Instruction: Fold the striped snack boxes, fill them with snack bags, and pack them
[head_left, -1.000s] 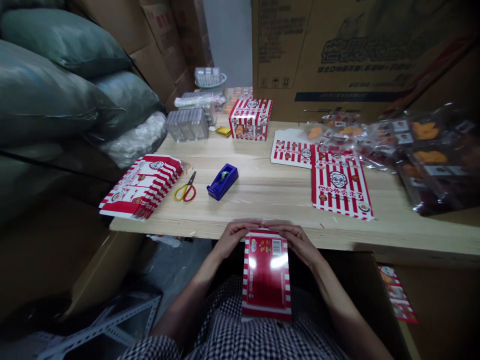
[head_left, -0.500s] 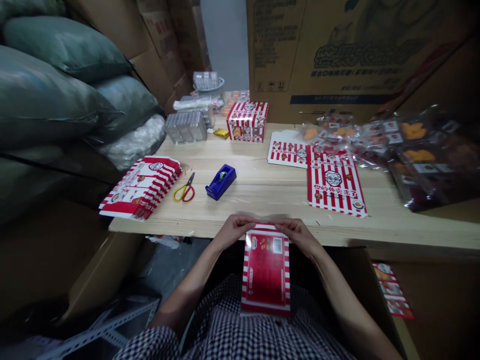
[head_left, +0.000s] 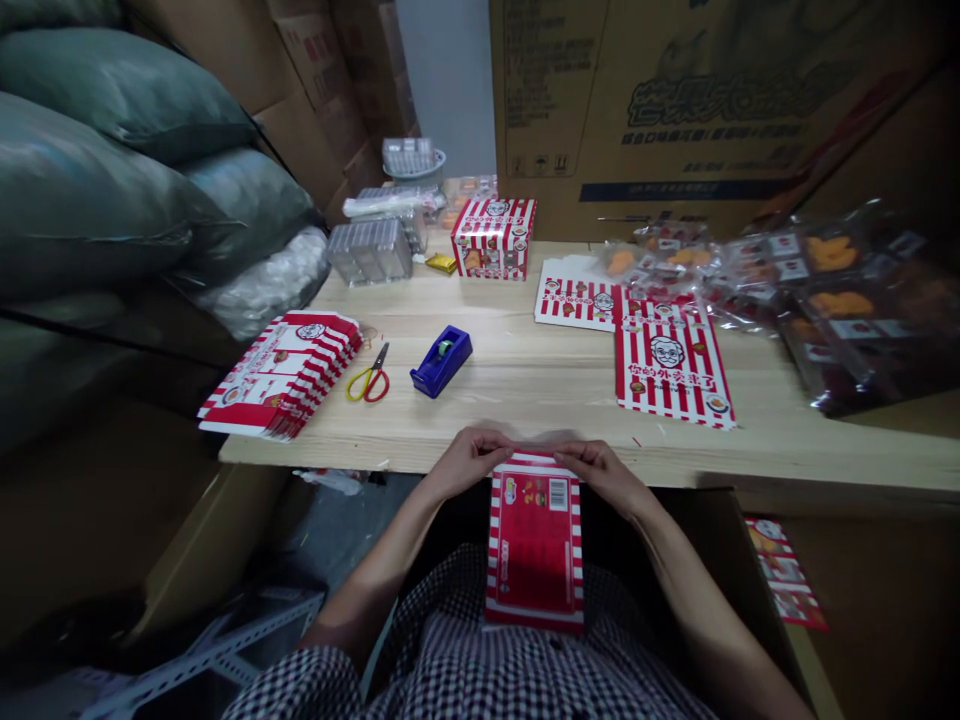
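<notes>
A red carton with striped white edges and a barcode [head_left: 535, 545] lies face up between my hands, its lower end against the checkered clothing. My left hand [head_left: 470, 460] pinches its top left corner, fingers closed. At the top right corner my right hand [head_left: 600, 470] grips the same edge with closed fingers. The carton's top edge meets the front edge of the wooden table [head_left: 525, 385]. Beyond it are a blue tape dispenser [head_left: 442, 362] and scissors with yellow and red handles [head_left: 368, 380].
Stacked flat cartons [head_left: 285, 375] lie at the left, more striped cartons [head_left: 667, 365] at the right. An assembled striped box [head_left: 493, 238] stands at the back beside clear plastic packs [head_left: 370, 252]. Bagged items [head_left: 832, 290] fill the right, before a large cardboard box [head_left: 645, 110].
The head view has shifted very slightly. Both hands keep their hold on the red carton's top edge, and the blur at that edge has lessened.
</notes>
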